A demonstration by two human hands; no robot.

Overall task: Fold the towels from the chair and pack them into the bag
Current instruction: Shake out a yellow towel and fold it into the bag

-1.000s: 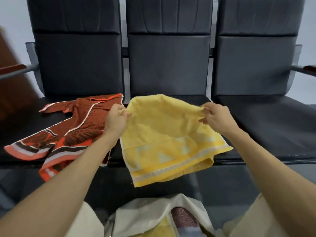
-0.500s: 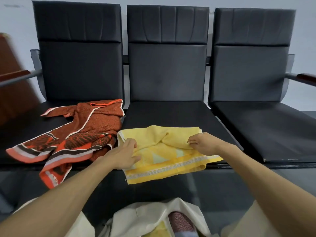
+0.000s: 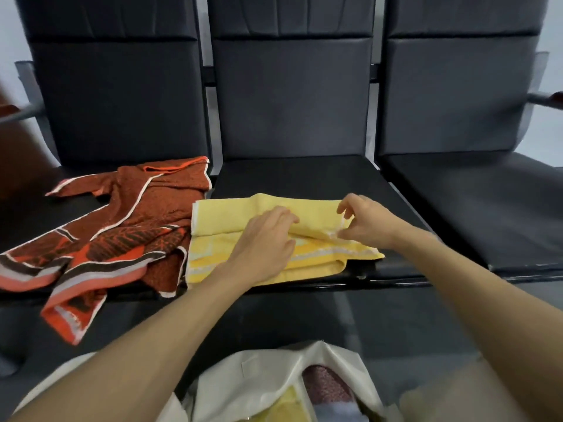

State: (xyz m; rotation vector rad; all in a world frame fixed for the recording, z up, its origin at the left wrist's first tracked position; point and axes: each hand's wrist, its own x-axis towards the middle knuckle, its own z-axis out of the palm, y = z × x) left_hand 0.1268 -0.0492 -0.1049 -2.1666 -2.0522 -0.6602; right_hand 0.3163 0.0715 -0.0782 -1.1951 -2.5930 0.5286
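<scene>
Head view: mid-fold, the yellow towel (image 3: pixel 222 214) lies at the front edge of the middle seat (image 3: pixel 304 175), left hand (image 3: pixel 265 239) flat on it, right hand (image 3: pixel 365 222) pinching its edge; next, probably another fold, then the bag (image 3: pixel 268 379).

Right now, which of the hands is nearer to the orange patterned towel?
Left. The left hand rests on the yellow towel's middle, the right hand pinches its right end, farther from the orange patterned towel.

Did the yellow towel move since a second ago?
Yes. The yellow terry towel came down from the air onto the middle black chair seat, near its front edge.
</scene>
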